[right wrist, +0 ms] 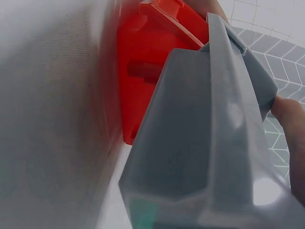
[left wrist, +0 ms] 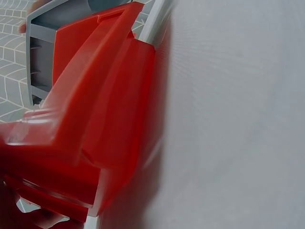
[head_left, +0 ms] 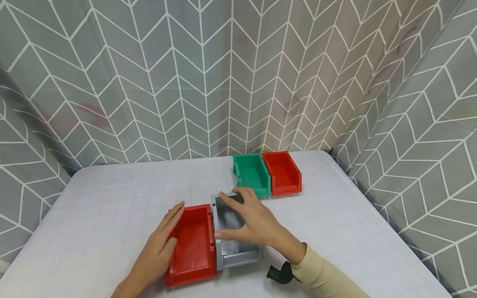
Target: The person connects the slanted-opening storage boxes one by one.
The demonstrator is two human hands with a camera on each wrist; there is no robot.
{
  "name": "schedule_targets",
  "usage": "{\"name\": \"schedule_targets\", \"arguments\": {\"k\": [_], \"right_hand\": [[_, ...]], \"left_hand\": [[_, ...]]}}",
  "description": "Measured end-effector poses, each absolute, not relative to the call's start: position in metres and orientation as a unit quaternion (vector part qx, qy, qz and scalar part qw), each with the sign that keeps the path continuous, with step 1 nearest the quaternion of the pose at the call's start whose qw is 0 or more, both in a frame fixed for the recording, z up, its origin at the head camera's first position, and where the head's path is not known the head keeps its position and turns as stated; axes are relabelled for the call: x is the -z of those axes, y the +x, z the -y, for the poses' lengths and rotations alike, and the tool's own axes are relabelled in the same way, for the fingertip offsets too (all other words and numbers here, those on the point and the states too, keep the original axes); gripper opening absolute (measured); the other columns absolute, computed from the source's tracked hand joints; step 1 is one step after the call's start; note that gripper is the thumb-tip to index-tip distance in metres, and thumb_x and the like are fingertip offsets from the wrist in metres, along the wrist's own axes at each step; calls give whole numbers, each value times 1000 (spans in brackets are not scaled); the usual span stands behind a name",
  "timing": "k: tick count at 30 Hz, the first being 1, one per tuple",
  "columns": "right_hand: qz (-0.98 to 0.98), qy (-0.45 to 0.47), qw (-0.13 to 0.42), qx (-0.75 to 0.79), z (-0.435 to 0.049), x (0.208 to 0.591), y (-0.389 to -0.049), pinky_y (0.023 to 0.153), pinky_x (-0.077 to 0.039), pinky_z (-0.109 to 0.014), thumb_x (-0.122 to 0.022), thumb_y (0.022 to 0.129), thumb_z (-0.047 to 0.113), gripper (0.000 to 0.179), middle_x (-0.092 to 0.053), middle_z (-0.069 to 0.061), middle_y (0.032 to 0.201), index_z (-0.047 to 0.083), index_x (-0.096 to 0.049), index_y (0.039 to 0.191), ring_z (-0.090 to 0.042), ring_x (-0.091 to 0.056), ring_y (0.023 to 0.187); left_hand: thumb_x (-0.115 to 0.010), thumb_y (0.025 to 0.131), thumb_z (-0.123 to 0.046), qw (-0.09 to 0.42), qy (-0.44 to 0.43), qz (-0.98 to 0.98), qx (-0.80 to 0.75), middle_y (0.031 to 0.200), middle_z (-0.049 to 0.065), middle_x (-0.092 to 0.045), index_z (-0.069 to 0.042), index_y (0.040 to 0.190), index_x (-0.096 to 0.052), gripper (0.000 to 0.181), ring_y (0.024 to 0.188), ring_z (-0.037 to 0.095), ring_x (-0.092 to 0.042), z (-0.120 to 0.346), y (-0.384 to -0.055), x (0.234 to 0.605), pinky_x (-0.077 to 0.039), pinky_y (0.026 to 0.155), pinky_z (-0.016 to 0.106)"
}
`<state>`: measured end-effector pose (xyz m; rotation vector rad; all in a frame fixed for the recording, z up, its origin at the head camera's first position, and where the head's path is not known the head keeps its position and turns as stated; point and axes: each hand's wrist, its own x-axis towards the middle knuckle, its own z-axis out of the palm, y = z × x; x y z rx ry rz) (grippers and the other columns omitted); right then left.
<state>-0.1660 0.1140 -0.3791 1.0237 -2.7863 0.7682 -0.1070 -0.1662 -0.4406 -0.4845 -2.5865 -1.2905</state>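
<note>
A red bin [head_left: 191,244] stands on the white cloth, its side against a grey bin [head_left: 240,257]. My left hand [head_left: 154,252] lies along the red bin's left wall with straight fingers, the thumb at the rim. Over the grey bin spreads my right hand [head_left: 255,219]. Its thumb is at the left wall beside the red bin, and its other fingers reach the far part of the rim. In the right wrist view the grey bin [right wrist: 186,124] looms close, with the red bin [right wrist: 143,90] behind it and a finger [right wrist: 288,117] at its edge.
Farther back, a green bin [head_left: 253,171] and a second red bin [head_left: 283,174] stand side by side. A black strap [head_left: 281,273] hangs by the right sleeve [head_left: 320,269]. Patterned curtain [head_left: 208,82] borders the white table [head_left: 112,198] behind and to the right.
</note>
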Motion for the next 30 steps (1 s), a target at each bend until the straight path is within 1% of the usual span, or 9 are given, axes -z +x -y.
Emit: {"name": "schedule_targets", "arguments": {"k": [4, 8, 15, 21, 30], "right_hand": [[909, 334, 37, -247, -114, 381, -167, 88, -59, -47, -72, 82, 68, 91, -40, -9, 155, 26, -47, 159, -26, -33, 141], [909, 333, 40, -245, -114, 379, -166, 87, -59, -48, -73, 82, 67, 91, -41, -10, 154, 25, -48, 158, -27, -35, 140], [910, 331, 37, -247, -113, 378, -165, 89, -58, -49, -75, 82, 65, 91, -41, -10, 154, 25, -48, 158, -27, -34, 141], [906, 339, 43, -248, -111, 378, -165, 90, -58, -50, -75, 82, 65, 90, -42, -11, 154, 23, -49, 158, -28, -34, 141], [911, 330, 38, -243, -111, 380, -165, 91, -57, -50, -75, 81, 66, 91, -42, -10, 154, 25, -49, 158, -27, -34, 141]], "left_hand": [[-53, 91, 10, 104, -160, 878, 439, 167, 0, -30, -19, 165, -32, 82, 150, 33, -31, 165, -106, 441, -49, 98, 57], [-55, 91, 8, 103, -158, 878, 439, 167, 0, -30, -18, 165, -31, 82, 150, 33, -31, 164, -106, 441, -51, 97, 58], [-53, 92, 9, 106, -158, 882, 431, 167, 1, -29, -19, 165, -31, 82, 151, 34, -30, 164, -106, 440, -47, 99, 58], [-54, 91, 9, 108, -156, 882, 431, 167, 0, -30, -19, 165, -31, 82, 150, 33, -31, 165, -105, 441, -50, 97, 58], [-51, 92, 9, 105, -159, 882, 431, 168, 1, -29, -17, 166, -30, 80, 151, 35, -30, 164, -106, 441, -47, 99, 58]]}}
